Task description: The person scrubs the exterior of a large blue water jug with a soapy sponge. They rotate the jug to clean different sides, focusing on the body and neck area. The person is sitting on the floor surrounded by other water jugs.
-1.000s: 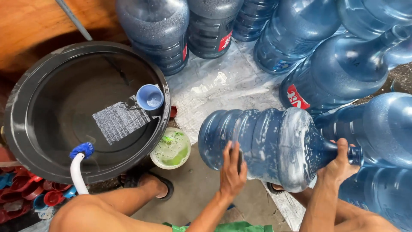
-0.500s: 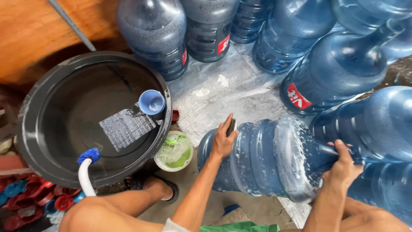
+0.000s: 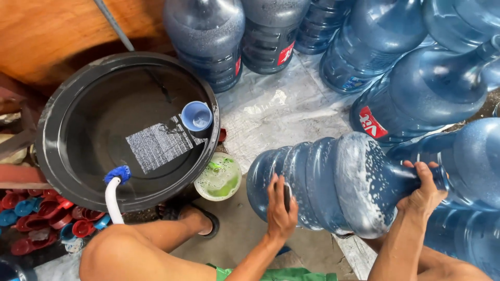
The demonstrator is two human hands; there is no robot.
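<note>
Head view: the big blue jug [image 3: 333, 182] lies sideways in the middle right, soapy inside. My right hand [image 3: 424, 190] is closed around its neck; my left hand [image 3: 281, 211] lies flat on its side. I should hold tight and tip slowly.

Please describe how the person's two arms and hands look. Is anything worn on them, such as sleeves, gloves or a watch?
Both forearms are bare, with no sleeves in view. The left hand and the right hand wear no gloves, and no ring, watch or bracelet shows on the sides visible. The arms are slim. The only clothing in view is a strip of green fabric at the bottom edge, between the arms.
</note>
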